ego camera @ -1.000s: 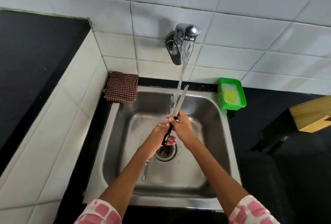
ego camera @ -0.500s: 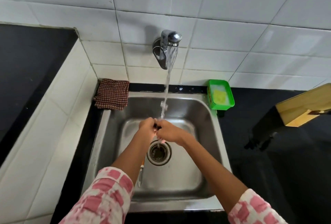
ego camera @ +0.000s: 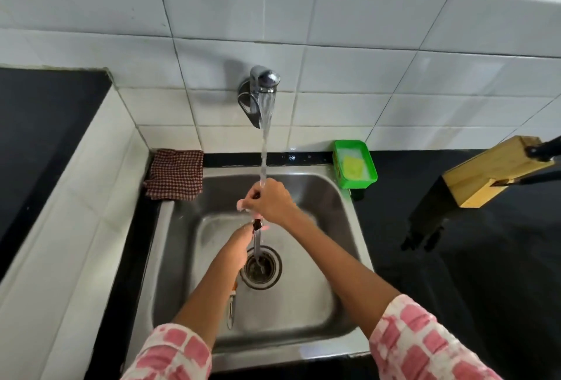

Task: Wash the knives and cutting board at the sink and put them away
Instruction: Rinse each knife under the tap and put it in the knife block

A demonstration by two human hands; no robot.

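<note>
My right hand (ego camera: 271, 201) grips the dark handle of a knife (ego camera: 257, 243) under the running stream from the tap (ego camera: 263, 88). The blade points down toward the drain (ego camera: 261, 267). My left hand (ego camera: 241, 244) is just below, its fingers closed against the top of the blade from the left. A second knife (ego camera: 231, 309) with a pale orange handle lies on the floor of the steel sink (ego camera: 306, 316), partly hidden by my left forearm. No cutting board is in view.
A wooden knife block (ego camera: 488, 177) with a black-handled knife stands on the black counter at the right. A green soap tray (ego camera: 354, 167) with a yellow sponge sits at the sink's back right corner. A checked cloth (ego camera: 175, 177) lies at the back left.
The knife has been turned over: its blade pointed up into the stream, and now it points down. My right hand rose to the handle, and my left dropped to the blade.
</note>
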